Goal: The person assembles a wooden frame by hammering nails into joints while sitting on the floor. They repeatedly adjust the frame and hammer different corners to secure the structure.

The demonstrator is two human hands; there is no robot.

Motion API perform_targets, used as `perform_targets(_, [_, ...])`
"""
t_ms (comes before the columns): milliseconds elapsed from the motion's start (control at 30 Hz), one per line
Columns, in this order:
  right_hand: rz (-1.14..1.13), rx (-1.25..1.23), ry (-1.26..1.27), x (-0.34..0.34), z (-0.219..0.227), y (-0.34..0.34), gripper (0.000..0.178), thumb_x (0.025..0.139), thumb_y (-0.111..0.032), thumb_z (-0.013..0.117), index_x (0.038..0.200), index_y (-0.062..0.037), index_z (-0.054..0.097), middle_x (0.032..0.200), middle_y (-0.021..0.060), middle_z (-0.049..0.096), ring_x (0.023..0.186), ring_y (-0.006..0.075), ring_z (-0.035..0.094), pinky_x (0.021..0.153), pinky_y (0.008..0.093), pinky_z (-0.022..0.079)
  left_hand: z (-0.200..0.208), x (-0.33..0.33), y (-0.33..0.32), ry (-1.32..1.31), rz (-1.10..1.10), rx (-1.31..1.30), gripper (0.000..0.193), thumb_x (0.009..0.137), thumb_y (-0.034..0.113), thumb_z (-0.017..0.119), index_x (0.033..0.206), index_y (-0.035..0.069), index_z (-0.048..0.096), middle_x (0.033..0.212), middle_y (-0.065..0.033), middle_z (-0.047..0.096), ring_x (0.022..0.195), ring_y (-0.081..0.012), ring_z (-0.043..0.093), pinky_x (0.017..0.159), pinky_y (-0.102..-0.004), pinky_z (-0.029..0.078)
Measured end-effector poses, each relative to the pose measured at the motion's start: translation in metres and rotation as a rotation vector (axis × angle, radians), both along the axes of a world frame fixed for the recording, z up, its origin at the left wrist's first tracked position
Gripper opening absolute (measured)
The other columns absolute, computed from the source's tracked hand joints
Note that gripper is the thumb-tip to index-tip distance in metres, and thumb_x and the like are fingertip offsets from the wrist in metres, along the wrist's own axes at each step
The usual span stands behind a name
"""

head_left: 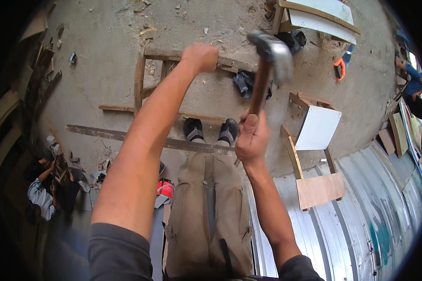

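Observation:
My right hand [253, 140] is wrapped round the brown handle of a hammer [261, 86], thumb lying along it. The hammer is raised upright, its metal head blurred by motion, to the right of my left hand. My left hand [200, 57] is closed at the top rail of a wooden frame [139, 84]; its fingertips are hidden. The frame stands on the floor beyond my feet. A long dark plank [96, 132] runs across near my shoes [192, 129]. Behind the hammer, a black plastic bag [243, 83] lies by the rail.
A small chair [319, 127] with a white seat stands at right. Beyond it lie an orange-handled saw [343, 65] and a white-topped wooden piece [321, 16]. Corrugated metal sheets [309, 234] cover the lower right. Scrap wood [44, 70] and another person [42, 196] are at left.

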State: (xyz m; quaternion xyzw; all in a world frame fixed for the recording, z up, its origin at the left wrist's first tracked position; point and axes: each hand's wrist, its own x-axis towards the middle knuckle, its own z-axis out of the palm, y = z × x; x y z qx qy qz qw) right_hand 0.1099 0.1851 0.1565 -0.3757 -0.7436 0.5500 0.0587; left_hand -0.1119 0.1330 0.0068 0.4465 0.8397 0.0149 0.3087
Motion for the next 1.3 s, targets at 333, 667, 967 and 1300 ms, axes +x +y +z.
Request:
perform_targets(333, [0.013,0.011,-0.177,0.025,-0.032,-0.004,0.039,0.104,-0.034,0.044,0.091,0.0005,0.054,0.064,0.0232,0.058,0.060,0.0415,0.062,0.054,0.0453,0.044,0.007,-0.007,0.008,-0.015,-0.010,-0.018,0.018,0.072,0.017,0.063,0.081,0.006,0.074,0.086,-0.0199,0.072,0.082,-0.0375,0.071,0.075,-0.0453,0.058])
perform_targets(667, [-0.073,-0.115,-0.058,0.045,-0.064,0.004,0.044,0.105,-0.043,0.043,0.090,-0.0021,0.053,0.059,0.0077,0.053,0.053,0.0180,0.053,0.049,0.0334,0.040,0.008,-0.005,0.005,-0.005,-0.023,0.001,0.018,0.072,0.019,0.064,0.080,0.006,0.073,0.084,-0.0206,0.071,0.081,-0.0387,0.070,0.074,-0.0460,0.057])
perform_targets(967, [-0.282,0.126,-0.053,0.123,-0.201,0.053,0.040,0.105,-0.038,0.044,0.094,-0.0008,0.055,0.066,0.0047,0.055,0.054,0.0116,0.051,0.051,0.0279,0.039,-0.014,-0.004,-0.007,0.124,-0.116,0.295,0.034,0.078,0.026,0.069,0.109,0.013,0.065,0.091,-0.0147,0.071,0.086,-0.0364,0.068,0.075,-0.0477,0.055])
perform_targets(1300, [0.251,0.557,-0.386,0.207,-0.351,0.049,0.036,0.091,-0.024,0.067,0.112,0.0033,0.056,0.095,0.0223,0.063,0.088,0.0374,0.063,0.074,0.0459,0.048,-0.004,-0.006,-0.009,-0.002,-0.159,0.272,0.051,0.079,0.036,0.073,0.122,0.009,0.067,0.116,-0.0165,0.069,0.104,-0.0311,0.067,0.091,-0.0415,0.054])
